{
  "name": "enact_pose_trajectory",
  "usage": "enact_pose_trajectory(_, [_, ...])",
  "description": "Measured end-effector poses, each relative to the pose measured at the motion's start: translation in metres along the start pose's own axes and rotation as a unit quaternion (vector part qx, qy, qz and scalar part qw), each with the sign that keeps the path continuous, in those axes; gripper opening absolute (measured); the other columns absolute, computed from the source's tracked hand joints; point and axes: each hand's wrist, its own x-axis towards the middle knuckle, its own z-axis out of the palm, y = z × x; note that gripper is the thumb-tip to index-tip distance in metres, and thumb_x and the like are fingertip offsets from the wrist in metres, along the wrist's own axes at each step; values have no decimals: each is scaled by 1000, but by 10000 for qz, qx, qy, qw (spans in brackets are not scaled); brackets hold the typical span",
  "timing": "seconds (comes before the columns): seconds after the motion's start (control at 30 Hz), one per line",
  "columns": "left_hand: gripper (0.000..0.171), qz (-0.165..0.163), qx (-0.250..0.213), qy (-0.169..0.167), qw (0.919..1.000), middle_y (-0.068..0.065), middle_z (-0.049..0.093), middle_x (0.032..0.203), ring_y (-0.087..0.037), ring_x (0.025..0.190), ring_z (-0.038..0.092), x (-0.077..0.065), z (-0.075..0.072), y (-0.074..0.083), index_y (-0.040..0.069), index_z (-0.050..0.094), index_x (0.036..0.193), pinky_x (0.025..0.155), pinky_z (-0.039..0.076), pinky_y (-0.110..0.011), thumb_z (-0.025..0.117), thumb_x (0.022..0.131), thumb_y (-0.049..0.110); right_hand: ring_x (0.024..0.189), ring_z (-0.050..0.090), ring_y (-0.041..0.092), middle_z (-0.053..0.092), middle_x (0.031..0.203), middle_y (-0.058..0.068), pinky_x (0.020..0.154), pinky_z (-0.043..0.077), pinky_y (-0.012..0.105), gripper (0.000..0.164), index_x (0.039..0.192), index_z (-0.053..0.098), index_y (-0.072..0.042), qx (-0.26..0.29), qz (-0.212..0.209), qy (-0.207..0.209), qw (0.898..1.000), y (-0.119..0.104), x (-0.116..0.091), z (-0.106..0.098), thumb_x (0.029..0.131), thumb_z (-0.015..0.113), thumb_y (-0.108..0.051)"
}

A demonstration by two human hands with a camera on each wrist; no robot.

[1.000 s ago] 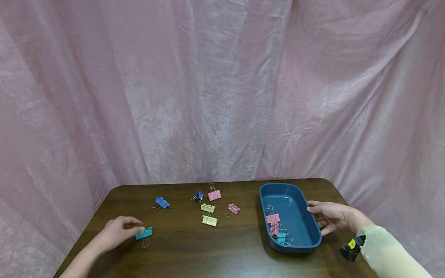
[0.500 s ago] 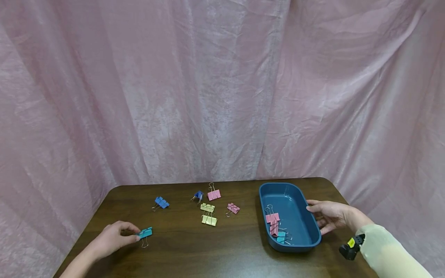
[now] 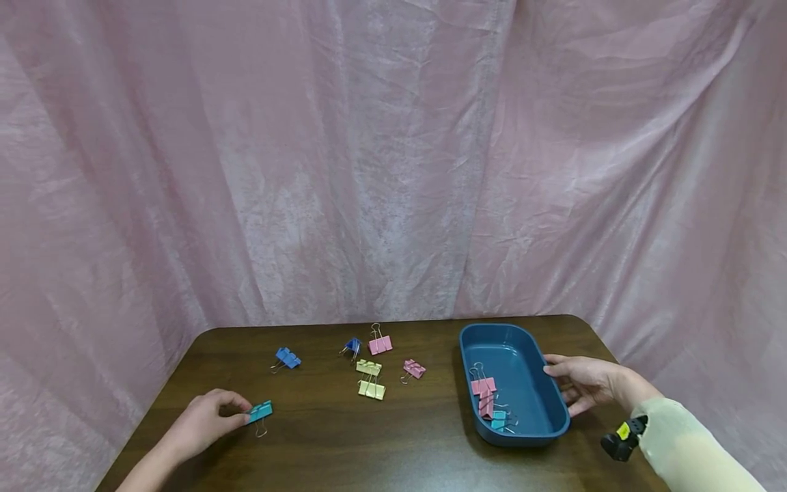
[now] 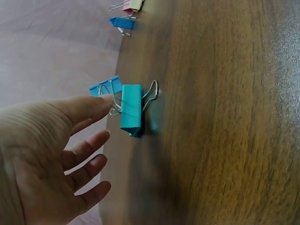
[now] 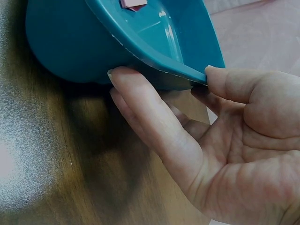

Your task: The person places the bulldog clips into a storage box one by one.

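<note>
My left hand [image 3: 205,420] pinches a teal binder clip [image 3: 259,411] over the left part of the table. In the left wrist view, the thumb and forefinger meet on one wire handle of this teal clip [image 4: 131,108], while the other fingers are spread loosely. Whether the clip touches the wood is hard to tell. On the right, my right hand [image 3: 584,383] grips the side of a blue plastic tray [image 3: 531,443], thumb at the rim and fingers against the outer wall. Two pink clips [image 3: 483,387] and a teal clip [image 3: 499,419] lie inside the tray.
Loose binder clips lie on the wooden table [image 3: 320,444]: a light blue one [image 3: 287,357], a dark blue one [image 3: 353,346], two pink ones [image 3: 380,344] and two yellow ones [image 3: 371,389]. A pink curtain [image 3: 393,171] hangs behind the table's far edge.
My left hand and the teal clip have shifted slightly to the right, and the clip has tilted a little. My right hand and the tray stay where they were.
</note>
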Motion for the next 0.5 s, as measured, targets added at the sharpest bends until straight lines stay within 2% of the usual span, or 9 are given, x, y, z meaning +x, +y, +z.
enact_pose_trajectory(0.2, [21, -14, 52, 61, 10000, -8, 68, 118, -42, 114, 58, 0, 4, 2, 21, 76, 100, 89, 48, -61, 82, 87, 36, 106, 68, 45, 59, 133, 28, 76, 60, 54, 65, 162, 9, -6, -1, -50, -152, 9999, 1, 0, -1, 110, 45, -23])
enact_pose_trajectory(0.33, [18, 92, 105, 166, 9998, -6, 69, 117, -42, 114, 59, 1, 8, 2, 23, 77, 99, 91, 48, -61, 82, 87, 36, 106, 68, 45, 58, 133, 28, 77, 59, 55, 65, 162, 9, -6, 12, -56, -166, 9998, 1, 0, -1, 110, 45, -23])
enact_pose_trajectory(0.5, [14, 106, 188, 305, 9993, -4, 70, 115, -41, 113, 60, 2, 11, 1, 24, 77, 96, 91, 48, -60, 82, 88, 34, 105, 69, 45, 60, 131, 28, 77, 59, 55, 62, 162, 13, -7, -5, -13, 13, 10000, 2, 1, 0, 110, 44, -22])
